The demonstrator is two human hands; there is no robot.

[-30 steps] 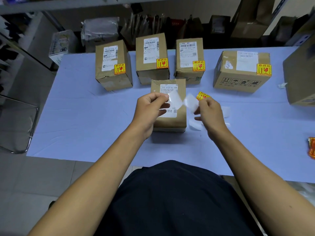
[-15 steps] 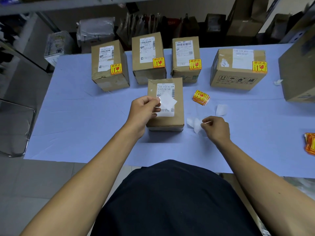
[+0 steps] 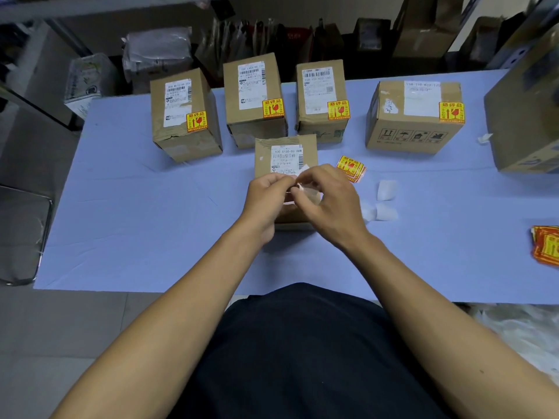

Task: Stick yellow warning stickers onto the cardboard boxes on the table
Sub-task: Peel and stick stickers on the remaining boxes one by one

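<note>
A small cardboard box [image 3: 286, 152] stands on the blue table [image 3: 136, 207] right in front of me; the part of its top I can see bears a white shipping label. Just above its near half, my left hand [image 3: 266, 198] and my right hand [image 3: 328, 204] meet and both pinch a small white-backed sticker [image 3: 304, 184]. Its printed side is hidden. A little pile of yellow warning stickers [image 3: 351, 167] lies just right of the box. Several boxes in the back row [image 3: 184, 137] [image 3: 254, 125] [image 3: 322, 128] [image 3: 414, 137] each carry a yellow sticker.
White backing scraps [image 3: 387, 189] [image 3: 384, 212] lie right of my hands. A second sticker pile [image 3: 547, 244] sits at the right table edge. A large box [image 3: 526, 116] stands at the far right. A metal stool [image 3: 24, 237] is left of the table.
My right hand left the scrap it put down on the table and came back to the left hand. Both hands now pinch the white piece over the near box.
</note>
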